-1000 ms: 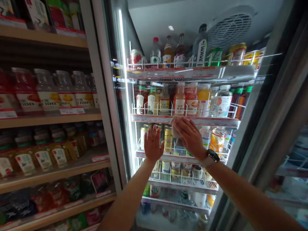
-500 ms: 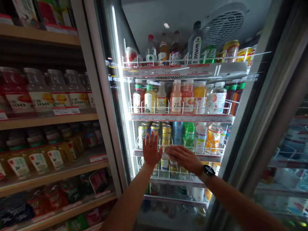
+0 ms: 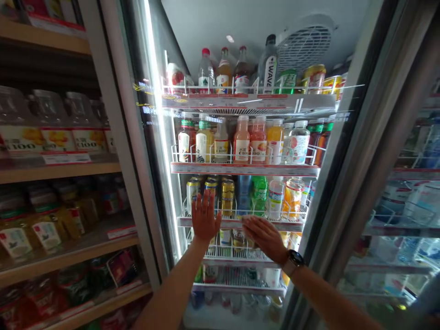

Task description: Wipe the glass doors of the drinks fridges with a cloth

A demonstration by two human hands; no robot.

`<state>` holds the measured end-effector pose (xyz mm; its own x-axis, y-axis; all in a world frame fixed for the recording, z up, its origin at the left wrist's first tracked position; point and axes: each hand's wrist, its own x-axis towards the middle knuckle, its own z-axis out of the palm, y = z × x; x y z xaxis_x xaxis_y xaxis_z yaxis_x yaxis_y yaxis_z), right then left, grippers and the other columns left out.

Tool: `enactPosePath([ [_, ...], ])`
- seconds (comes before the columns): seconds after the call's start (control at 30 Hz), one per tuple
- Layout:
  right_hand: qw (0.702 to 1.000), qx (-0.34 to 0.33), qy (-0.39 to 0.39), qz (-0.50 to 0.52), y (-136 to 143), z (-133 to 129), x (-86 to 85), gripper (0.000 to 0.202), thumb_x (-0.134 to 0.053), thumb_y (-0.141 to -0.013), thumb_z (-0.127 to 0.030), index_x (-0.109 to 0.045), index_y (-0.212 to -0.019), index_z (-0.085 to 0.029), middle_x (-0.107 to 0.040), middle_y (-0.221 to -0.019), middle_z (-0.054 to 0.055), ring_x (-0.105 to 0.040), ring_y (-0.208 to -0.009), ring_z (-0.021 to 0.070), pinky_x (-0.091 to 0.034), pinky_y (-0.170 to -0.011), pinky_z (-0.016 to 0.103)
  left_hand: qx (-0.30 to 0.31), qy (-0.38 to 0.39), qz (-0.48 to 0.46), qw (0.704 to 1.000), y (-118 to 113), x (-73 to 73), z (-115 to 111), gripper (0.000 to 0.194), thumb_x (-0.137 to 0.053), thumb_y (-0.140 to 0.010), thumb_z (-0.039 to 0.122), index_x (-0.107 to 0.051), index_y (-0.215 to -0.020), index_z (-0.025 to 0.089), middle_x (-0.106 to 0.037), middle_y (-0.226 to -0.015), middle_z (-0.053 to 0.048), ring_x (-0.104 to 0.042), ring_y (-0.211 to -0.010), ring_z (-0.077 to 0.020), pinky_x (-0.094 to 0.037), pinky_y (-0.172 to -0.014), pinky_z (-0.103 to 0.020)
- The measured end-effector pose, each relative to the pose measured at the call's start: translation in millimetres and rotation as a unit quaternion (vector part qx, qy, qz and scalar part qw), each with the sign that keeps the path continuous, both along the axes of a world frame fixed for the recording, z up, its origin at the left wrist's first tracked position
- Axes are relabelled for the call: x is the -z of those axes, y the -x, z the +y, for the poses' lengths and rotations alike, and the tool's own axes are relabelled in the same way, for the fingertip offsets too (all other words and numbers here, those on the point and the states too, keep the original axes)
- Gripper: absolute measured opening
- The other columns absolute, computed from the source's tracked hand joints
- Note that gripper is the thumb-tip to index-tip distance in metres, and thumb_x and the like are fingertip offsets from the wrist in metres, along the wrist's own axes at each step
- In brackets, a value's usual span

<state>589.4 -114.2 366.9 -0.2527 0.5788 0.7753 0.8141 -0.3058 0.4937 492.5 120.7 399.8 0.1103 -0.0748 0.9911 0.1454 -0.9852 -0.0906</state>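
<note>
My left hand [image 3: 205, 217] is raised with its palm toward a lit drinks cooler and its fingers stretched out. It appears to lie on the cooler's glass, in front of a blue-and-gold can [image 3: 211, 184] and beside a gold can [image 3: 227, 196]. To its right my right hand [image 3: 264, 236], a dark watch [image 3: 296, 257] on its wrist, is held flat and slanted with the fingers together. It covers part of a shelf edge below a green bottle [image 3: 259, 193]. Its palm side is hidden, and I cannot make out anything under it.
Reflections cross the glass before the shelves of bottles and cans. A metal door frame [image 3: 373, 151] stands on the right. On the left, past a metal post [image 3: 118, 137], wooden shelves [image 3: 68, 170] hold more bottles and packets. Another glass-fronted section [image 3: 395, 229] lies far right.
My right hand has slid to the right and a little down, away from my left hand. My left hand stays over the same cans. The whole view has shifted slightly.
</note>
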Motion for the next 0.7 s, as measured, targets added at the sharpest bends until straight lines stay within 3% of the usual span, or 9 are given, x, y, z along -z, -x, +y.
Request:
enactPosePath([
  [0.07,1.0,0.003,0.019,-0.006,3,-2,25.7,0.044,-0.048,-0.096,-0.01,-0.054,-0.137,-0.023,-0.067,-0.129,0.001,-0.057,-0.125,0.0137,-0.047,-0.109,0.031,0.002,-0.001,-0.002,1.0,0,-0.2,0,0.066,-0.042,-0.096,0.036,-0.02,-0.154,0.016,-0.029,-0.157,-0.012,-0.015,-0.149,-0.0262,-0.015,-0.123,-0.046],
  [0.1,1.0,0.005,0.027,-0.007,5,-2,29.9,0.042,-0.048,-0.096,-0.011,-0.056,-0.135,-0.024,-0.067,-0.128,0.0,-0.058,-0.124,0.013,-0.047,-0.108,0.03,0.001,-0.001,-0.002,1.0,0,-0.2,0,0.066,-0.042,-0.096,0.036,-0.02,-0.154,0.016,-0.029,-0.157,-0.012,-0.015,-0.149,-0.0263,-0.015,-0.123,-0.046],
  [0.17,0.999,0.005,0.038,-0.012,8,3,20.6,0.04,-0.049,-0.096,-0.012,-0.057,-0.133,-0.024,-0.066,-0.129,-0.001,-0.057,-0.125,0.0125,-0.048,-0.108,0.029,-0.002,-0.002,0.0,1.0,-1,0.1,0,0.066,-0.043,-0.096,0.035,-0.02,-0.154,0.015,-0.029,-0.157,-0.013,-0.015,-0.149,-0.0266,-0.015,-0.123,-0.046],
  [0.23,0.999,-0.001,0.042,-0.016,12,13,-9.2,0.041,-0.049,-0.096,-0.013,-0.055,-0.135,-0.025,-0.064,-0.133,-0.001,-0.053,-0.13,0.0131,-0.046,-0.11,0.031,-0.007,-0.003,0.003,1.0,-1,0.7,-1,0.066,-0.043,-0.096,0.035,-0.021,-0.154,0.014,-0.029,-0.157,-0.013,-0.015,-0.149,-0.0268,-0.015,-0.122,-0.046],
  [0.4,0.999,-0.009,-0.035,0.031,22,58,-114.4,0.052,-0.044,-0.096,-0.01,-0.042,-0.146,-0.024,-0.052,-0.146,0.003,-0.034,-0.144,0.0184,-0.036,-0.119,0.043,0.006,0.003,0.026,1.0,7,-1.1,-2,0.066,-0.042,-0.096,0.036,-0.018,-0.154,0.015,-0.031,-0.157,-0.014,-0.017,-0.149,-0.0271,-0.019,-0.121,-0.048],
  [0.5,0.997,-0.016,-0.065,0.046,30,82,-146.7,0.06,-0.042,-0.094,-0.007,-0.032,-0.151,-0.025,-0.044,-0.152,0.003,-0.027,-0.147,0.019,-0.032,-0.121,0.045,0.037,-0.022,0.058,0.997,25,-6.7,10,0.062,-0.04,-0.096,0.032,-0.021,-0.154,0.02,-0.032,-0.157,-0.01,-0.023,-0.148,-0.025,-0.023,-0.12,-0.046],
  [0.6,0.999,-0.029,-0.026,0.03,38,98,-133.0,0.06,-0.044,-0.094,-0.008,-0.031,-0.151,-0.021,-0.041,-0.153,0.004,-0.028,-0.147,0.0188,-0.033,-0.121,0.043,0.025,-0.016,0.041,0.999,42,-11.7,36,0.061,-0.037,-0.097,0.031,-0.019,-0.155,0.02,-0.026,-0.159,-0.011,-0.023,-0.148,-0.0249,-0.021,-0.121,-0.046],
  [0.7,0.998,-0.047,0.027,-0.002,45,109,-87.6,0.053,-0.047,-0.095,-0.009,-0.041,-0.147,-0.019,-0.045,-0.151,0.002,-0.034,-0.144,0.0172,-0.038,-0.118,0.039,-0.022,0.019,0.025,0.999,49,-11.4,64,0.064,-0.037,-0.098,0.033,-0.013,-0.155,0.017,-0.018,-0.16,-0.015,-0.014,-0.149,-0.028,-0.019,-0.12,-0.05],
])
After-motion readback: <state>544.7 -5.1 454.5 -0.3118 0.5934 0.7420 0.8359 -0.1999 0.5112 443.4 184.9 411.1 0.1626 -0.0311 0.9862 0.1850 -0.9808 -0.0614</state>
